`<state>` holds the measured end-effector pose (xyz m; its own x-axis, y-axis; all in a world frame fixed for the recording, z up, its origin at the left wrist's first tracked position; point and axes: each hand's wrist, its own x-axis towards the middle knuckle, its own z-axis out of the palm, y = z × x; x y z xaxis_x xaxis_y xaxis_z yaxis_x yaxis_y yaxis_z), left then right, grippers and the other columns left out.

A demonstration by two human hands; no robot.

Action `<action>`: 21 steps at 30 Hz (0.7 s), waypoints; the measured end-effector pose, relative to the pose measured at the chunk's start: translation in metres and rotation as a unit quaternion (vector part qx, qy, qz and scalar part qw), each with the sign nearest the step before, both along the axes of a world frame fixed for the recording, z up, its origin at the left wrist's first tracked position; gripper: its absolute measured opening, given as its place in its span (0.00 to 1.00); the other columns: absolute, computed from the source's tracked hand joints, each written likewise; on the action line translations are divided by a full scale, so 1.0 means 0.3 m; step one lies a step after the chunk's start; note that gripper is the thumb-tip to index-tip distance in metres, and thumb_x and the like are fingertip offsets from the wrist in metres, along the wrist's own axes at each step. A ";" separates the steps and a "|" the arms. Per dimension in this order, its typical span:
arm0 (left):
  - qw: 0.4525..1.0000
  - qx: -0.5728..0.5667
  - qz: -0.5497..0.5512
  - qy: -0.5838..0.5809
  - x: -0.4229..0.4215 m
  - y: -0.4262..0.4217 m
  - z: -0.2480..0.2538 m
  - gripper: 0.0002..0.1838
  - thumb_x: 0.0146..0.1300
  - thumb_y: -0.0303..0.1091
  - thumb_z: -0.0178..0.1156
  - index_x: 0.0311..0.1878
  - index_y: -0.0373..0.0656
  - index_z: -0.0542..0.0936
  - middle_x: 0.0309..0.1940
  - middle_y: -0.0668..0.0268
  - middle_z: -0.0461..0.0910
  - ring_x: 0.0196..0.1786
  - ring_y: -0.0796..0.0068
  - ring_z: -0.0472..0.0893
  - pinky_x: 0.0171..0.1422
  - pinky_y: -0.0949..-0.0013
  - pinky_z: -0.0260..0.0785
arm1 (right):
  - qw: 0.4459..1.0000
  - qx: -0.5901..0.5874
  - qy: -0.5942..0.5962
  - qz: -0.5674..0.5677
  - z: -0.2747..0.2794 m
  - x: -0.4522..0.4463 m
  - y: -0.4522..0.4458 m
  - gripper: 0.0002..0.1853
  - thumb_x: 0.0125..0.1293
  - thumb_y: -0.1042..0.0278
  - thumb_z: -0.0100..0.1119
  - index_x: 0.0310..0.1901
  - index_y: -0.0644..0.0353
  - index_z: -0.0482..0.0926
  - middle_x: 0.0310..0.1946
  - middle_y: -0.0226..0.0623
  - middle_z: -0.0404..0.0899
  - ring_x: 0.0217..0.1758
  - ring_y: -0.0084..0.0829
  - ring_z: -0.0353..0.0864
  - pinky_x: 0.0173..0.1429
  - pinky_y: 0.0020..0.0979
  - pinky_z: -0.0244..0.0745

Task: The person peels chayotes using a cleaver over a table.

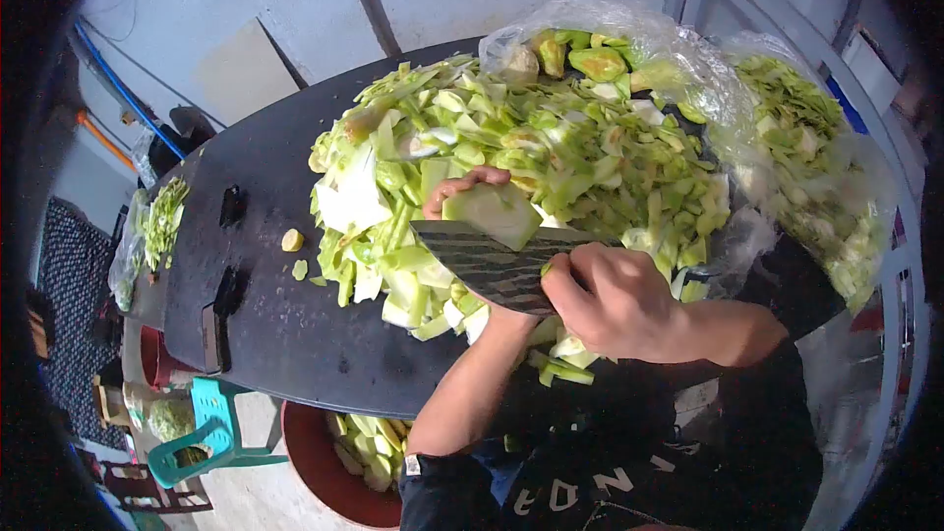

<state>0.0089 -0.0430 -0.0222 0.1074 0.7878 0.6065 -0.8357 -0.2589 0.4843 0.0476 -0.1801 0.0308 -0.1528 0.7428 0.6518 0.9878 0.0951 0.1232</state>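
Observation:
My right hand (615, 300) is closed round the handle end of a broad cleaver (492, 261), whose wide blade has dark wavy stripes. Behind the blade, the fingers of my left hand (462, 189) curl over a thick, pale green vegetable piece (497, 214). The blade lies against or just in front of that piece; I cannot tell whether it cuts into it. Most of my left palm is hidden by the cleaver. Beneath and around both hands spreads a large heap of cut green vegetable slices (580, 157).
The heap rests on a dark oval table (265, 315). Clear plastic bags (649, 49) of green vegetables stand at the back and right. Two dark phone-like objects (214, 334) lie on the left. Below are a red tub (315, 472) with cut pieces and a teal stool (216, 433).

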 end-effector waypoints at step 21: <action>0.984 0.033 -0.113 0.134 -0.023 -0.028 0.050 0.40 0.62 0.58 0.58 0.65 0.35 0.60 0.60 0.44 0.71 0.52 0.61 0.77 0.54 0.60 0.73 | 0.930 -0.074 0.360 0.005 0.120 0.079 -0.011 0.07 0.65 0.71 0.56 0.39 0.64 0.72 0.24 0.47 0.77 0.25 0.51 0.79 0.30 0.45 0.75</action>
